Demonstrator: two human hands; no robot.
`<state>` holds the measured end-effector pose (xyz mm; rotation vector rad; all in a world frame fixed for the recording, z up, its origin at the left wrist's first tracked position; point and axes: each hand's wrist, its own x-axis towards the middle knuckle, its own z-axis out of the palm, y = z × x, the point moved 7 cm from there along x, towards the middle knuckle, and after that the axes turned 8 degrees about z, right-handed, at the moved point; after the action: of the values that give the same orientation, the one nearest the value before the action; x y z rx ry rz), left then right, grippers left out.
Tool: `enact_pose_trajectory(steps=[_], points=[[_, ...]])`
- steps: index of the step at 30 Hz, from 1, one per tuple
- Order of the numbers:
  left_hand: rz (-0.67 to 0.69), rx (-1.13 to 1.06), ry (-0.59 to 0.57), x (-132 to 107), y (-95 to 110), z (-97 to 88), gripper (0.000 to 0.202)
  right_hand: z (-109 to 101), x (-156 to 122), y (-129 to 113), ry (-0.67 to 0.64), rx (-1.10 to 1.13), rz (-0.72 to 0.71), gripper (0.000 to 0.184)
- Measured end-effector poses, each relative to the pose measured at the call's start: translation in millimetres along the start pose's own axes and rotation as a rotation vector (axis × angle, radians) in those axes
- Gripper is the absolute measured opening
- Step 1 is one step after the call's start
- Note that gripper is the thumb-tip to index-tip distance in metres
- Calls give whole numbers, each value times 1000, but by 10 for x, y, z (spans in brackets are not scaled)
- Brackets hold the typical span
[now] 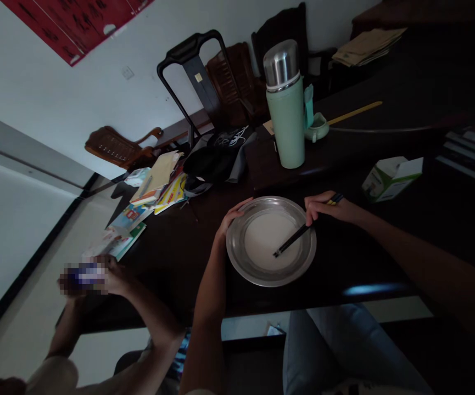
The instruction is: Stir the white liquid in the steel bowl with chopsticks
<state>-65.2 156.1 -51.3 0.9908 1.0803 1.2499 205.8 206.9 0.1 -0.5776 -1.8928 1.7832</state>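
Note:
A round metal bowl [232, 249] sits on the dark table in front of me, with a whitish liquid [268, 233] in it. My left hand [233, 216] holds the bowl at its left rim, fingers along the far outer side. Over the right rim, my right hand [323, 207] is closed around black chopsticks [297, 237] held close together. Their tips slant down to the left and touch the white liquid or hang just over it; I cannot tell which. The handle ends, with yellow bands, stick out behind my fingers.
Behind the bowl stands a tall green thermos [286, 120], with a small green cup [317, 129] beside it. An opened carton [391, 178] is to the right. Books and papers [158, 184] and a dark bag [216, 156] lie left. Another person's arms [138, 299] rest at the table's left end.

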Motion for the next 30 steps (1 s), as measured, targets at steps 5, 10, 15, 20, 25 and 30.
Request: enact_pose_trajectory(steps=[5, 10, 15, 20, 25, 30], points=[[-1, -8, 5, 14, -28, -35, 60, -153, 15, 5, 139, -31, 2, 45], [12, -6, -9, 14, -34, -39, 60, -191, 2, 28, 123, 37, -47, 49], [6, 1, -9, 8, -11, -15, 61, -26, 24, 38, 47, -11, 1, 44], [2, -13, -7, 19, -30, -26, 60, -202, 11, 22, 165, -24, -18, 46], [18, -5, 1, 11, -14, -24, 59, -121, 1, 33, 70, 27, -31, 49], [-10, 12, -2, 3, -10, -11, 61, -35, 30, 33, 73, -39, 18, 45]])
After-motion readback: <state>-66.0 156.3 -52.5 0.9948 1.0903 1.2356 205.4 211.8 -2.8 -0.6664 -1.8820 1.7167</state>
